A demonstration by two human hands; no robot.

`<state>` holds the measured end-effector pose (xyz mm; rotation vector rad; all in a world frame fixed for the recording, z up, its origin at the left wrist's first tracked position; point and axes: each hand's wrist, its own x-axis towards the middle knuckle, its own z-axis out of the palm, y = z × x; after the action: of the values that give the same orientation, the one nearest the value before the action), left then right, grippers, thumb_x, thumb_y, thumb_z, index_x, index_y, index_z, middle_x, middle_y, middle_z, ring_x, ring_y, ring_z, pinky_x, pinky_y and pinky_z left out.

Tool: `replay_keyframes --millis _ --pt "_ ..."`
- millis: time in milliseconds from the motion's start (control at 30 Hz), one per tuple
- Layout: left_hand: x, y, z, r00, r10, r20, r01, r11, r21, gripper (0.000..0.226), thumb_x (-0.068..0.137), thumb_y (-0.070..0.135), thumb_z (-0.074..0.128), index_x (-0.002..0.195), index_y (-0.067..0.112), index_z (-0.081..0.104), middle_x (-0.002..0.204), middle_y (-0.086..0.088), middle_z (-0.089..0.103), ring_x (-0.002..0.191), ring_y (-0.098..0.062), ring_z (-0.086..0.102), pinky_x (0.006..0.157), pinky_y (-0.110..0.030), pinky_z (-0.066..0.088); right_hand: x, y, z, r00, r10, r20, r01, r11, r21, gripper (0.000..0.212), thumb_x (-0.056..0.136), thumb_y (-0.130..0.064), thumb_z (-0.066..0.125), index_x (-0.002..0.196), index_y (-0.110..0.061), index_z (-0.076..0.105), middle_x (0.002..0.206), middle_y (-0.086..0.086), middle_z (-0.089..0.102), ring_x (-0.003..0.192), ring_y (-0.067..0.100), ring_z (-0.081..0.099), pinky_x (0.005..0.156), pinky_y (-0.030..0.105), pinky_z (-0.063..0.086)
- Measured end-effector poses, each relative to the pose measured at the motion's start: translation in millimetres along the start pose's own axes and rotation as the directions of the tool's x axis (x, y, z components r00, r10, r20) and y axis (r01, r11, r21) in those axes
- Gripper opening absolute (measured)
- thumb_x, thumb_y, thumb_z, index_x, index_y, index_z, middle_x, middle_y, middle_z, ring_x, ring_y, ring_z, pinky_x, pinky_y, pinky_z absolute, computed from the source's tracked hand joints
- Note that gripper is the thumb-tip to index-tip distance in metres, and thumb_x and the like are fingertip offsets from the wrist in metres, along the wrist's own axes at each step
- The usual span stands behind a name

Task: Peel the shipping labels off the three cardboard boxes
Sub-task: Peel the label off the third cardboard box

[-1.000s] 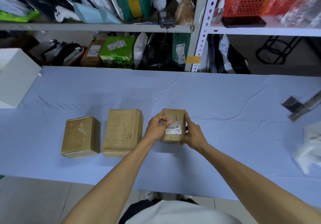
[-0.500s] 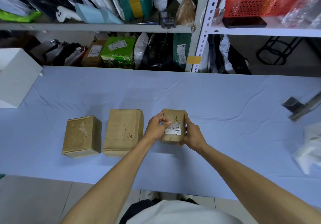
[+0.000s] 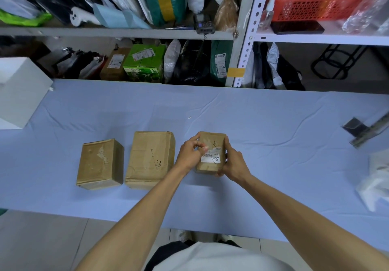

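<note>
Not much moved since a second ago; left hand (image 3: 189,155) pinches the torn top-left corner of the label (image 3: 211,158), right hand (image 3: 233,163) clamps the rightmost box (image 3: 212,140) on the blue table (image 3: 273,144); left box (image 3: 101,163) and middle box (image 3: 150,159) look already stripped, so this is probably the last one; next up, a slow low pull.

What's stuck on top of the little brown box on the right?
A torn white paper label printed MXRC 03, on the small brown cardboard box. The left grip pinches its upper corner, hiding that part.
</note>
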<state>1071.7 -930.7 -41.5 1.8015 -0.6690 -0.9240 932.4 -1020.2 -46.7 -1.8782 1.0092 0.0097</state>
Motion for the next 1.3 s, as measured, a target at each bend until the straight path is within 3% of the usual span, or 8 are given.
replay_keyframes --millis 367,533,600,700,833,1000,1200,1300 --pt "-4.4 0.2 1.7 1.0 0.003 0.01 -0.003 0.999 -0.041 0.015 0.089 0.008 0.063 0.079 0.018 0.06 0.156 0.0 0.031 0.139 -0.017 0.037 0.107 -0.023 0.031 -0.3 -0.2 -0.2 1.0 0.008 0.013 -0.007 1.0 -0.02 0.122 0.061 0.002 0.078 0.153 -0.028 0.003 0.092 -0.004 0.055 0.079 0.018 0.057 0.044 0.013 0.042" --pt "-6.8 -0.8 4.5 1.0 0.004 0.001 -0.004 0.996 -0.085 0.022 0.087 0.003 0.065 0.083 0.022 0.056 0.157 0.003 0.028 0.139 -0.021 0.037 0.082 -0.004 0.041 0.1 -2.2 -3.1 0.999 0.013 0.038 -0.011 0.999 -0.037 0.124 0.06 0.004 0.077 0.152 -0.029 0.002 0.102 0.005 0.06 0.089 0.027 0.061 0.061 0.03 0.053" --pt "-7.4 -2.5 4.4 1.0 0.025 -0.018 -0.027 0.996 -0.084 0.023 0.087 0.001 0.065 0.083 0.021 0.055 0.156 0.003 0.029 0.139 -0.021 0.037 0.091 -0.015 0.047 0.2 -3.0 -4.1 0.999 0.01 0.043 -0.008 0.999 -0.048 0.124 0.06 0.004 0.077 0.153 -0.029 0.001 0.101 0.004 0.059 0.088 0.026 0.061 0.06 0.029 0.052" --pt "-8.3 -6.8 4.5 0.998 0.049 -0.042 -0.052 0.996 -0.068 0.023 0.086 0.0 0.064 0.082 0.02 0.054 0.156 0.001 0.03 0.141 -0.02 0.034 0.111 -0.032 0.038 -0.2 -4.5 -3.8 0.999 0.008 0.049 -0.005 0.997 -0.071 0.126 0.06 0.003 0.077 0.153 -0.029 -0.002 0.103 0.006 0.058 0.09 0.028 0.061 0.063 0.032 0.054" --pt "-8.7 -8.4 3.1 0.999 0.034 -0.041 -0.036 0.998 -0.056 0.025 0.086 0.0 0.065 0.08 0.022 0.053 0.155 0.0 0.031 0.14 -0.022 0.036 0.103 -0.024 0.036 -0.6 -7.0 -3.4 0.998 0.019 0.057 -0.014 0.996 -0.09 0.127 0.061 0.002 0.079 0.152 -0.031 -0.003 0.109 0.01 0.058 0.093 0.029 0.06 0.07 0.038 0.057" --pt "-5.7 -12.0 0.2 0.999 0.024 -0.039 -0.026 0.998 -0.054 0.025 0.086 -0.006 0.062 0.08 0.017 0.052 0.155 -0.002 0.033 0.138 -0.023 0.04 0.108 -0.038 0.041 -1.2 -6.3 -3.3 0.999 0.003 0.043 -0.001 0.998 -0.067 0.124 0.061 0.004 0.078 0.153 -0.029 0.002 0.105 0.007 0.059 0.09 0.027 0.06 0.065 0.034 0.056" --pt "-0.5 -6.9 3.5 0.998 0.037 -0.06 -0.042 0.995 -0.088 0.026 0.083 -0.008 0.062 0.075 0.016 0.056 0.151 -0.013 0.037 0.139 -0.014 0.037 0.093 -0.013 0.04 0.3 -6.1 -2.8 0.999 0.004 0.033 -0.002 0.999 -0.054 0.124 0.062 0.003 0.077 0.153 -0.031 0.001 0.104 0.007 0.06 0.089 0.026 0.061 0.064 0.031 0.055" --pt "1.5 -8.0 3.4 0.998 0.038 -0.059 -0.044 0.993 -0.106 0.026 0.082 -0.006 0.064 0.075 0.017 0.056 0.15 -0.013 0.039 0.138 -0.015 0.039 0.102 -0.023 0.043 1.8 -5.9 -3.9 0.999 0.007 0.037 -0.004 0.998 -0.069 0.126 0.06 0.002 0.079 0.153 -0.031 -0.001 0.103 0.005 0.06 0.09 0.025 0.061 0.069 0.033 0.056"
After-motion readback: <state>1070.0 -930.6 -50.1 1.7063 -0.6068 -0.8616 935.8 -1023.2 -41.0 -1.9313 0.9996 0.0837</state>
